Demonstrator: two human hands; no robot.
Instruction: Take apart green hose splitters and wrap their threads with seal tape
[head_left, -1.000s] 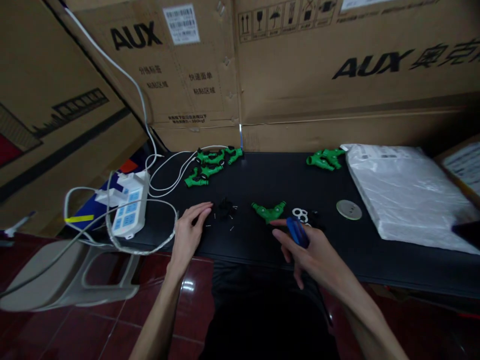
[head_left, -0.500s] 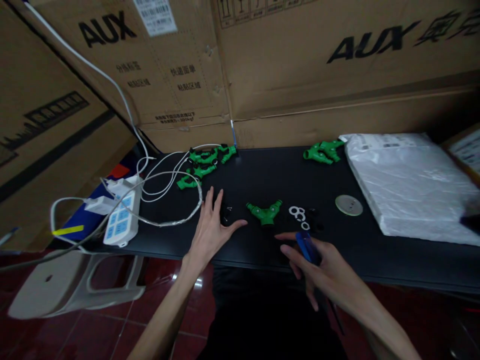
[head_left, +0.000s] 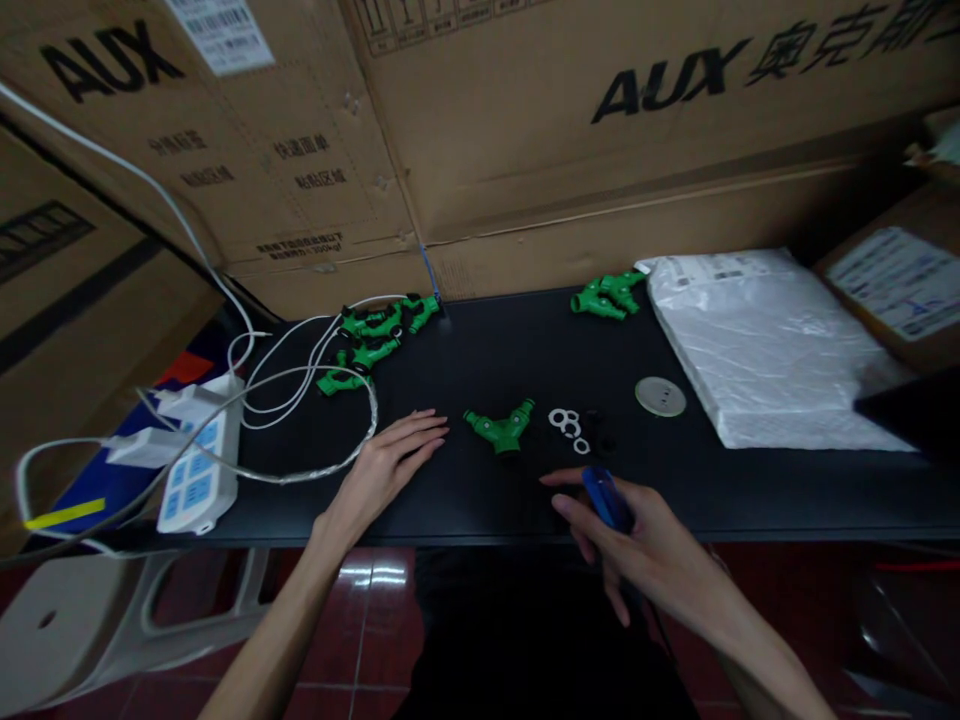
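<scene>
A green Y-shaped hose splitter (head_left: 501, 432) lies on the black table, its two arms pointing away from me. To its left, my left hand (head_left: 390, 455) rests palm down with fingers stretched out and close together; whatever is under it is hidden. My right hand (head_left: 637, 525) is wrapped round a blue-handled screwdriver (head_left: 606, 498), just right of the splitter and near the table's front edge. The screwdriver's shaft is hard to see against the dark background. White ring washers (head_left: 568, 425) lie beyond my right hand, with dark rings (head_left: 600, 438) beside them.
More green splitters lie at back left (head_left: 367, 350) and back right (head_left: 607, 296). A round disc (head_left: 660, 397) sits by a white wrapped package (head_left: 765, 350). A white power strip (head_left: 201, 460) with looping cables (head_left: 371, 425) occupies the left. Cardboard boxes (head_left: 525, 150) wall the back.
The view has turned to the right. My left hand went from spread fingers and thumb to fingers together, lowered over the spot where small screws lay. The right hand keeps its hold.
</scene>
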